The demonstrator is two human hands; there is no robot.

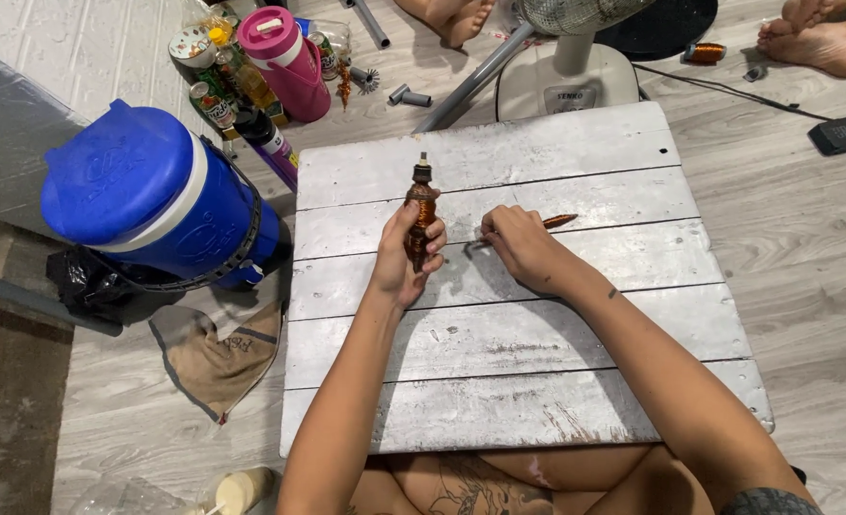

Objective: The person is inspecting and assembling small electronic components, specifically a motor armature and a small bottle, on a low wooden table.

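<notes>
Planks of a whitewashed counter [499, 372] lie nearest. Above them the left hand [406, 256] is wrapped tight around a copper-wound spindle [422, 215], held upright, likely to steady it. Just beside, the right hand [521, 246] pinches a thin copper-tipped tool [558, 221] flat against the boards. Farther left stand a lidded blue cooler jug [156, 200] and a closed pink tumbler [289, 59]; contents hidden.

On the floor beyond the far-left corner of the table [499, 381] we see a cluster of small labelled cans and bottles [221, 81] in green, red and yellow, beside a pink lidded tumbler [285, 57]. A dark bottle with a purple label [268, 141] lies just beside the big blue-and-white cooler jug [156, 200]. On the white fan base [570, 86] we see a small dark-lettered label.
</notes>
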